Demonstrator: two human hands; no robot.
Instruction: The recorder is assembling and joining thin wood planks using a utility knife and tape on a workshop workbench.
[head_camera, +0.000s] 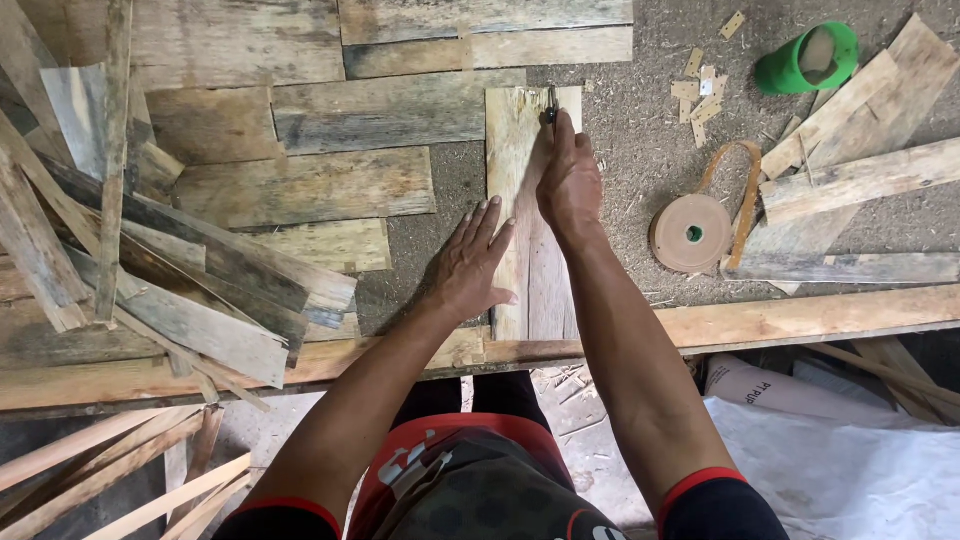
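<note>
Plank (530, 200) — pale, rough-grained, rectangular

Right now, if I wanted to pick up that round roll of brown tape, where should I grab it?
Probably by its outer rim, from above. The roll of tape lies flat on the table, hole facing up, so fingers can pinch across its round edge. Its near and right sides look open; a loose strip curls off the top, and planks crowd the far right. The right hand is nearest.

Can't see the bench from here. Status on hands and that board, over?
Left hand flat on upright board, pinning it. Right hand gripping small dark tool at board's far end. Tape roll lies right, apart from it.
</note>
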